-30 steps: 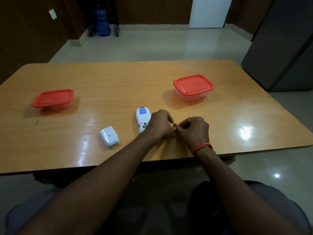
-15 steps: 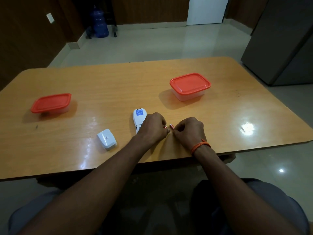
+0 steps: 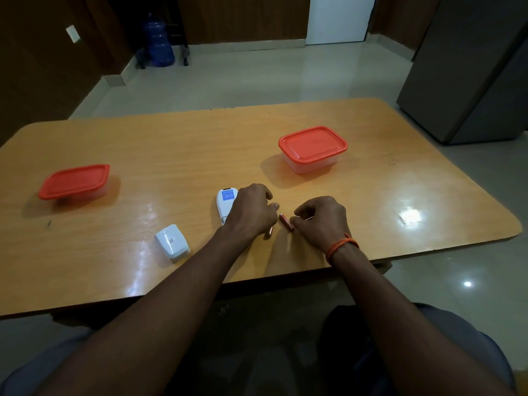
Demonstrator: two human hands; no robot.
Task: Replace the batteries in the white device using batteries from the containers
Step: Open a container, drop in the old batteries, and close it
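The white device [image 3: 225, 202] lies on the wooden table [image 3: 171, 155], blue label up. My left hand [image 3: 251, 212] hovers over its right side with fingers loosely curled and nothing visibly held. One copper-coloured battery [image 3: 270, 231] lies on the table just under that hand's thumb base. A second battery [image 3: 285, 221] lies between my hands. My right hand [image 3: 321, 221], fingers curled, pinches its near end with thumb and forefinger. The device's white cover [image 3: 172, 244] lies apart to the left. Two lidded containers stand farther off: one at the left [image 3: 75, 181], one at the back right [image 3: 313, 148].
Both containers have orange lids shut on them. The table's near edge [image 3: 285, 274] runs just below my wrists. A grey cabinet [image 3: 471, 81] stands off the table's right side, and a blue water jug [image 3: 158, 44] on the floor far back.
My hands, which met fingertip to fingertip a second ago, have drawn apart. Two batteries now show on the table between and under them. The camera has tilted down a little.
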